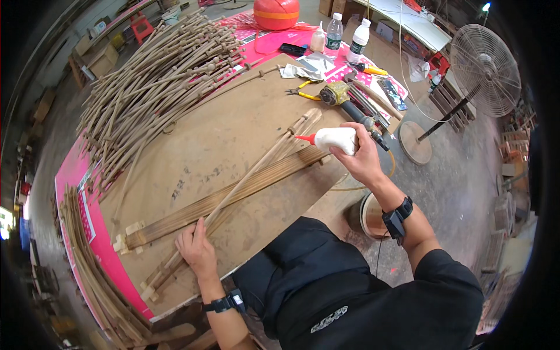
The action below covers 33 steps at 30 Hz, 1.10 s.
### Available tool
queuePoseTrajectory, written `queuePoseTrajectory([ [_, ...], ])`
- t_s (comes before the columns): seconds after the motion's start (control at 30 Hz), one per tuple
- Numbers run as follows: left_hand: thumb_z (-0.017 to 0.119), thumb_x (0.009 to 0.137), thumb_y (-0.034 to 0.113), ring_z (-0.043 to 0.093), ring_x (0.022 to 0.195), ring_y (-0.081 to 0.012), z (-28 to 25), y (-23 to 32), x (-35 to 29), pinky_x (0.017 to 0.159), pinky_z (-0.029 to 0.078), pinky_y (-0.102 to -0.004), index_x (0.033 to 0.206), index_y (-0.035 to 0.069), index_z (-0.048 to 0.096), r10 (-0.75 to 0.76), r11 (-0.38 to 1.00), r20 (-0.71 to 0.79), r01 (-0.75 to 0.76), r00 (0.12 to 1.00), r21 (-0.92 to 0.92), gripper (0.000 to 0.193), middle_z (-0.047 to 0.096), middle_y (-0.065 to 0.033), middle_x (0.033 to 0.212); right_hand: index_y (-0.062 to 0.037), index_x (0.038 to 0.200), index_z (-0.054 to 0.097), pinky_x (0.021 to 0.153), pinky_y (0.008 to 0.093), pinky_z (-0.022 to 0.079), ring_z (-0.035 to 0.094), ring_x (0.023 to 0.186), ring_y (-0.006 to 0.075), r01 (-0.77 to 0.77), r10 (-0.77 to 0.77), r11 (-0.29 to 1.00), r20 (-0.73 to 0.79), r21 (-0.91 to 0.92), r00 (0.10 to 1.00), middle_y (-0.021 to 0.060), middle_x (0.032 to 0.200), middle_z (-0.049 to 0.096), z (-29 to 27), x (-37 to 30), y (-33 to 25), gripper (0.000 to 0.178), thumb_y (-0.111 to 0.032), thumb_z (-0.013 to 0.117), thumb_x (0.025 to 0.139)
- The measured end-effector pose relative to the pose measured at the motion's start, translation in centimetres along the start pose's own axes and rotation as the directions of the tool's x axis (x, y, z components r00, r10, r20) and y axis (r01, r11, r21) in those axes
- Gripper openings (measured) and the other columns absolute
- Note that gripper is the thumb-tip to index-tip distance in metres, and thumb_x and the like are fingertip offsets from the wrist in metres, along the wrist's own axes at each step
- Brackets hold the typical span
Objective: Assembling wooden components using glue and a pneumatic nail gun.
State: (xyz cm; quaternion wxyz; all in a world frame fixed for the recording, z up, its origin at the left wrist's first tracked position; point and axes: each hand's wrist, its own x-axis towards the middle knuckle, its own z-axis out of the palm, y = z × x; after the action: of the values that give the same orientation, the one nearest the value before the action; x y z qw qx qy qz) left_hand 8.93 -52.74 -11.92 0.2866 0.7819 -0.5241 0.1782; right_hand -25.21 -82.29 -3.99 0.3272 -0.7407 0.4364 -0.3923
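My right hand [364, 160] is wrapped round a white squeeze bottle [335, 140], held on its side. Its thin red nozzle [304, 138] points left, close to the far end of a slim wooden rod [245, 182]. The thumb and fingers of my left hand [196, 249] close on that rod nearer its lower end. Slanting away from me, the rod crosses over a darker, grooved wooden strip [192, 211]. A paler slat [283, 156] lies partly under the rod, its rounded end [313, 115] showing. What my left palm covers is hidden.
A large heap of wooden rods [157, 81] fills the back left; curved strips [93, 262] hang along the left edge. Pliers [303, 90], a power tool [344, 102] and bottles [334, 32] stand or lie at the back right. A fan [485, 61] and a bucket [373, 216] are to the right.
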Motion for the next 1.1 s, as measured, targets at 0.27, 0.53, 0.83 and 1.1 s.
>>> queuePoseTrajectory([
  [0.27, 0.074, 0.090, 0.005, 0.061, 0.094, -0.0317, 0.0, -0.1, 0.0, 0.088, 0.046, -0.0457, 0.121, 0.010, 0.078, -0.004, 1.000, -0.015, 0.004, 1.000, -0.003, 0.031, 0.067, -0.0084, 0.100, -0.0051, 0.131, 0.060, 0.086, 0.0393, 0.059, 0.075, 0.100, 0.0294, 0.065, -0.065, 0.990, 0.002, -0.126, 0.998, 0.0161, 0.111, 0.074, 0.6, 0.6, -0.5, 0.056, -0.021, 0.088, 0.086],
  [0.53, 0.075, 0.088, 0.003, 0.060, 0.093, -0.0312, 0.0, 0.1, 0.0, 0.087, 0.045, -0.0457, 0.121, 0.012, 0.078, -0.007, 1.000, -0.016, 0.007, 1.000, -0.014, 0.034, 0.067, -0.0077, 0.099, -0.0058, 0.130, 0.059, 0.085, 0.0365, 0.058, 0.073, 0.099, 0.0238, 0.067, -0.068, 0.987, 0.003, -0.148, 0.998, 0.0132, 0.109, 0.073, 0.8, 1.0, -0.4, 0.054, -0.015, 0.088, 0.086],
  [0.83, 0.076, 0.088, 0.003, 0.061, 0.094, -0.0307, -0.3, 0.2, 0.0, 0.087, 0.045, -0.0451, 0.122, 0.014, 0.078, -0.019, 0.999, -0.015, 0.018, 1.000, -0.026, 0.036, 0.067, -0.0071, 0.099, -0.0039, 0.128, 0.060, 0.085, 0.0376, 0.059, 0.075, 0.099, 0.0262, 0.044, -0.044, 0.991, 0.005, -0.126, 0.999, 0.0155, 0.108, 0.075, 0.8, 1.6, -0.7, 0.054, -0.019, 0.089, 0.085],
  [1.1, 0.075, 0.091, 0.010, 0.061, 0.097, -0.0308, -0.1, 0.1, -0.1, 0.090, 0.047, -0.0467, 0.119, 0.015, 0.079, -0.035, 0.999, -0.001, 0.035, 0.999, -0.005, 0.029, 0.066, -0.0058, 0.099, -0.0047, 0.128, 0.060, 0.086, 0.0378, 0.059, 0.075, 0.099, 0.0264, 0.028, -0.027, 0.992, 0.011, -0.124, 1.000, 0.0152, 0.108, 0.075, 1.0, 1.9, -0.7, 0.054, -0.019, 0.089, 0.085],
])
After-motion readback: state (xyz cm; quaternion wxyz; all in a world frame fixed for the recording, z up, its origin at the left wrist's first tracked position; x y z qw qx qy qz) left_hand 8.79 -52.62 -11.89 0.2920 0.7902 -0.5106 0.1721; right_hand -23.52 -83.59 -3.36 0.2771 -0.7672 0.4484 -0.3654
